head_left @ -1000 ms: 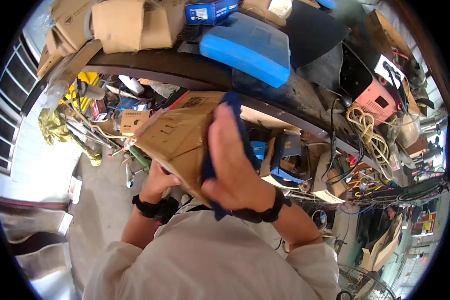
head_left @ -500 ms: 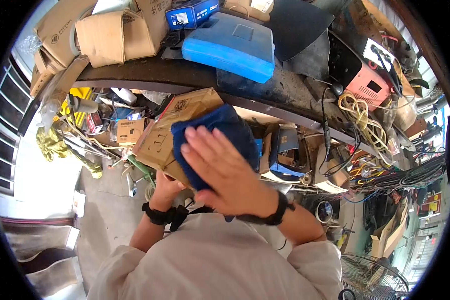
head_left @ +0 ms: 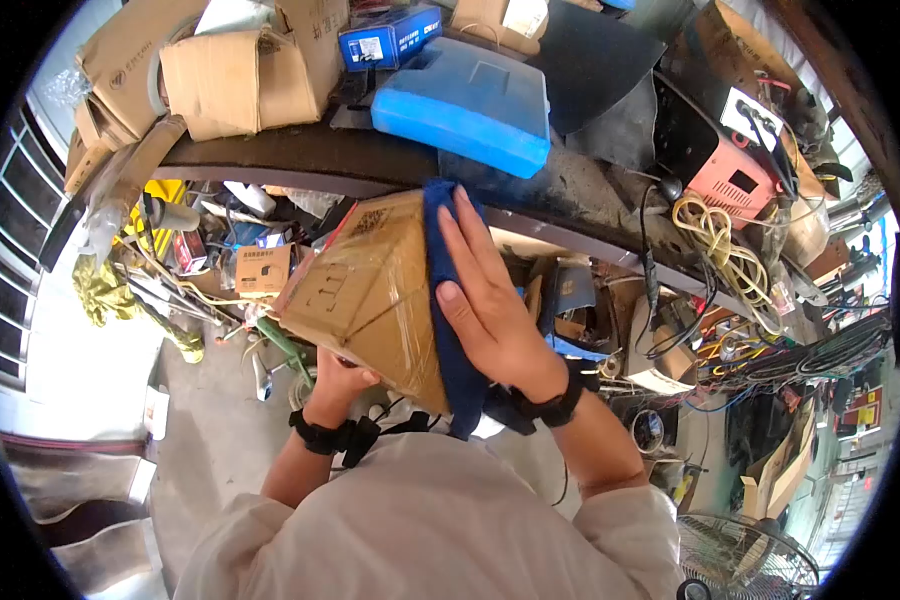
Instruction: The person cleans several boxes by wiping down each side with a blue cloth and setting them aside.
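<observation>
A taped brown cardboard box [head_left: 370, 290] is held up in front of the body, tilted, below the bench edge. My left hand [head_left: 340, 385] grips its lower left side, the fingers partly hidden beneath it. Against the right side of the box lies a dark blue cloth [head_left: 452, 350]. My right hand [head_left: 490, 310] presses flat on that cloth, fingers stretched out and pointing up. Both wrists wear black bands.
A dark workbench [head_left: 300, 150] carries a blue plastic case [head_left: 460, 105], cardboard boxes [head_left: 230, 80] and a pink device [head_left: 735, 180]. Cables [head_left: 730, 250] hang at the right. Clutter fills the shelf below, and a fan [head_left: 750, 555] stands lower right.
My right hand and the cloth have moved from the broad face of the box to its right side. The box has turned slightly, while my left hand still holds it.
</observation>
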### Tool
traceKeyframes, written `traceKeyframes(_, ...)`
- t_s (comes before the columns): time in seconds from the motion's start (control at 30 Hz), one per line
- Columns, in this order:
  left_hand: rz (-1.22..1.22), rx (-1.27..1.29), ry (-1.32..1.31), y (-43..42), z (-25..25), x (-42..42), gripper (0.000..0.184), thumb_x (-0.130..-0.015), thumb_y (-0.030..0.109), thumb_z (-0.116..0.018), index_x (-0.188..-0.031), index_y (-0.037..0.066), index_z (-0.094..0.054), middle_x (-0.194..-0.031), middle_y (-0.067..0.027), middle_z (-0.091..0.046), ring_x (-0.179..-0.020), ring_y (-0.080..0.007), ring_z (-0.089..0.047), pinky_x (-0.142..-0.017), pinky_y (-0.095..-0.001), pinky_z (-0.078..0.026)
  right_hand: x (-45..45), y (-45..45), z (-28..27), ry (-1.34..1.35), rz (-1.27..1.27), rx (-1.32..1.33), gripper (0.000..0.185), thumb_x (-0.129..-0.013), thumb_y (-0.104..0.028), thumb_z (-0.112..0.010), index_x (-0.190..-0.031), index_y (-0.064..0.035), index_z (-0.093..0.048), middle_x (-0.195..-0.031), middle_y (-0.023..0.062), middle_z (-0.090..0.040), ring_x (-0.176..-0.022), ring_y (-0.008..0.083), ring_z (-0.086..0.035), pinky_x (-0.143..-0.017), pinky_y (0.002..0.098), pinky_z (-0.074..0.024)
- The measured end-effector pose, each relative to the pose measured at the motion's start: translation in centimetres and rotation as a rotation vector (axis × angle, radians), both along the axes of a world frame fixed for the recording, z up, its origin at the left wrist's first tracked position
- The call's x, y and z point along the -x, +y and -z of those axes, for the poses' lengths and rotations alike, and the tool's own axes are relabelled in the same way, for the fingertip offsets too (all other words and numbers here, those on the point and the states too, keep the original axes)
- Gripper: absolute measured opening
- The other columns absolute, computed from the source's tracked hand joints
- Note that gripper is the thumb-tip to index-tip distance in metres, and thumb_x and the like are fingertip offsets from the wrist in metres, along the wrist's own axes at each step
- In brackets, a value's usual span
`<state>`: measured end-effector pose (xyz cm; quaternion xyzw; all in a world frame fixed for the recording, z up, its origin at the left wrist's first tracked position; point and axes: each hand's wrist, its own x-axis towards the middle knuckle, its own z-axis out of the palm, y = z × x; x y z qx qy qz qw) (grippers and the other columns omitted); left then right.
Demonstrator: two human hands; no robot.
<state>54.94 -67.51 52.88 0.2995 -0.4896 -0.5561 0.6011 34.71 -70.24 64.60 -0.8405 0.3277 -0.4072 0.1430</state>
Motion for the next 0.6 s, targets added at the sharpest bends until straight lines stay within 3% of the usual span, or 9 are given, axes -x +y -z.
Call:
traceKeyframes(0.1, 0.006, 0.042, -0.024, -0.2, 0.4, -0.4, 0.105, -0.064, 0.041, -0.089, -0.142, 0.000, -0.032, -0.139, -0.0133, -0.046, -0.124, -0.0222, -0.049, -0.105, -0.0395, -0.039, 0.7, 1.1, 1.4, 0.175, -0.016, 0.295, 0.063, -0.096, -0.031, -0.047, -0.148, 0.0009, -0.029, -0.155, 0.0293, -0.016, -0.143, 0.0468, -0.017, -0.116, 0.0536, -0.0136)
traceKeyframes(0.2, 0.035, 0.073, -0.033, 0.4, -0.5, -1.1, 0.105, -0.065, 0.042, -0.088, -0.143, 0.000, -0.031, -0.139, -0.0135, -0.045, -0.125, -0.0226, -0.048, -0.106, -0.0396, -0.038, 1.2, 3.5, -0.6, 0.304, -0.128, 0.269, 0.061, -0.096, -0.032, -0.046, -0.150, -0.0082, -0.028, -0.153, 0.0324, -0.015, -0.142, 0.0507, -0.016, -0.114, 0.0570, -0.0136)
traceKeyframes(0.3, 0.041, 0.115, -0.106, -0.3, -1.3, -1.3, 0.105, -0.067, 0.042, -0.087, -0.143, -0.001, -0.029, -0.140, -0.0137, -0.044, -0.125, -0.0230, -0.047, -0.106, -0.0396, -0.037, 2.1, 1.9, 0.3, -0.046, -0.019, 0.223, 0.062, -0.098, -0.033, -0.043, -0.151, -0.0066, -0.024, -0.154, 0.0316, -0.013, -0.142, 0.0494, -0.016, -0.114, 0.0550, -0.0141)
traceKeyframes(0.33, 0.036, 0.132, -0.132, -0.9, -1.5, -1.5, 0.105, -0.067, 0.042, -0.087, -0.143, -0.001, -0.029, -0.140, -0.0138, -0.044, -0.125, -0.0232, -0.047, -0.107, -0.0397, -0.037, 2.1, 2.0, -0.4, -0.113, 0.028, 0.166, 0.065, -0.100, -0.034, -0.040, -0.151, -0.0007, -0.017, -0.155, 0.0286, -0.013, -0.143, 0.0430, -0.019, -0.115, 0.0496, -0.0145)
traceKeyframes(0.37, 0.033, 0.152, -0.153, -1.4, -1.3, -1.6, 0.105, -0.068, 0.042, -0.086, -0.143, -0.001, -0.028, -0.140, -0.0139, -0.044, -0.126, -0.0233, -0.047, -0.107, -0.0397, -0.036, 2.1, 3.3, 0.4, -0.244, 0.151, -0.081, 0.066, -0.102, -0.035, -0.035, -0.150, 0.0053, -0.013, -0.154, 0.0251, -0.020, -0.142, 0.0345, -0.025, -0.115, 0.0435, -0.0167)
traceKeyframes(0.43, 0.030, 0.182, -0.177, -1.8, -1.3, -1.7, 0.105, -0.068, 0.043, -0.086, -0.144, -0.001, -0.028, -0.141, -0.0140, -0.043, -0.126, -0.0236, -0.046, -0.107, -0.0397, -0.036, 1.0, 3.8, 1.0, -0.670, 0.084, -0.281, 0.067, -0.103, -0.037, -0.032, -0.149, 0.0076, -0.011, -0.151, 0.0206, -0.026, -0.138, 0.0278, -0.030, -0.114, 0.0401, -0.0192)
traceKeyframes(0.47, 0.027, 0.197, -0.182, -1.7, -1.4, -1.7, 0.104, -0.069, 0.043, -0.085, -0.144, -0.001, -0.027, -0.141, -0.0141, -0.043, -0.126, -0.0237, -0.046, -0.107, -0.0398, -0.035, 1.2, 4.1, 1.8, -0.603, 0.164, -0.143, 0.065, -0.103, -0.035, -0.031, -0.150, 0.0056, -0.011, -0.149, 0.0173, -0.029, -0.135, 0.0251, -0.033, -0.112, 0.0396, -0.0241)
traceKeyframes(0.6, -0.060, 0.285, -0.267, -0.6, -3.1, -0.7, 0.104, -0.071, 0.043, -0.084, -0.144, -0.002, -0.026, -0.141, -0.0144, -0.042, -0.127, -0.0243, -0.045, -0.108, -0.0399, -0.034, 0.2, 5.2, 2.0, -0.896, 0.264, -0.133, 0.062, -0.105, -0.035, -0.031, -0.152, -0.0021, -0.007, -0.149, 0.0146, -0.030, -0.131, 0.0233, -0.039, -0.107, 0.0395, -0.0325)
